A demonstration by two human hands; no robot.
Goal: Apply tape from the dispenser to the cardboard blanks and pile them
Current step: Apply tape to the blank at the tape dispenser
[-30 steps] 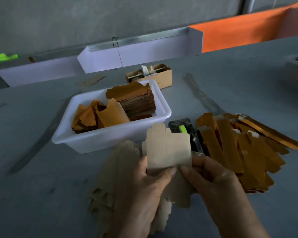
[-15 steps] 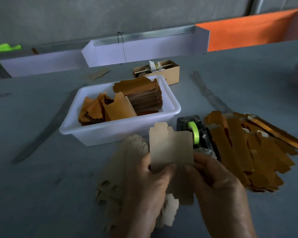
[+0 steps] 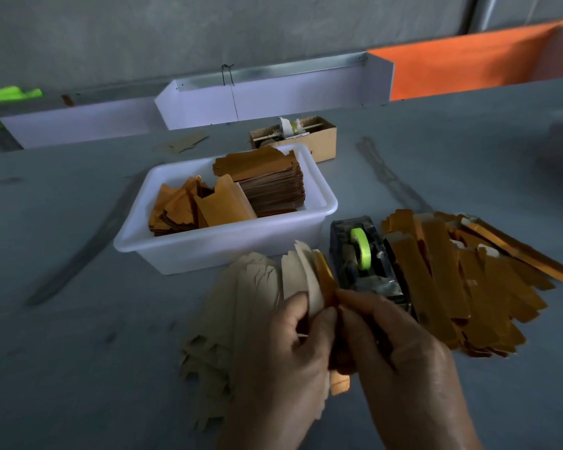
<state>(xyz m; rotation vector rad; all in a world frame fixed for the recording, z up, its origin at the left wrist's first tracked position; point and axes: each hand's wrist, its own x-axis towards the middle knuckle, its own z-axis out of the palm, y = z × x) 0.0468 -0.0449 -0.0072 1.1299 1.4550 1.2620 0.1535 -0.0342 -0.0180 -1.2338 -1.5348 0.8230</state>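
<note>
Both hands pinch one cardboard blank [image 3: 309, 280], pale on one face and gold on the other, folded over on itself and held upright. My left hand [image 3: 283, 362] grips its pale side and my right hand [image 3: 400, 355] its gold side. Just behind my right hand stands the black tape dispenser [image 3: 364, 271] with a lime-green roll [image 3: 361, 248]. A fan of pale flat blanks [image 3: 241, 313] lies on the table under my left hand. A spread pile of folded gold blanks [image 3: 462, 280] lies right of the dispenser.
A white plastic tub [image 3: 208, 248] behind the hands holds a stack and loose gold blanks. A small open cardboard box [image 3: 319, 138] sits behind the tub. White and orange trays [image 3: 273, 102] line the table's far edge. One loose blank [image 3: 182, 144] lies at the far left.
The blank was held flat with its pale face toward me; now it is folded, with the gold side showing on the right. The camera view has shifted, so the dispenser appears uncovered.
</note>
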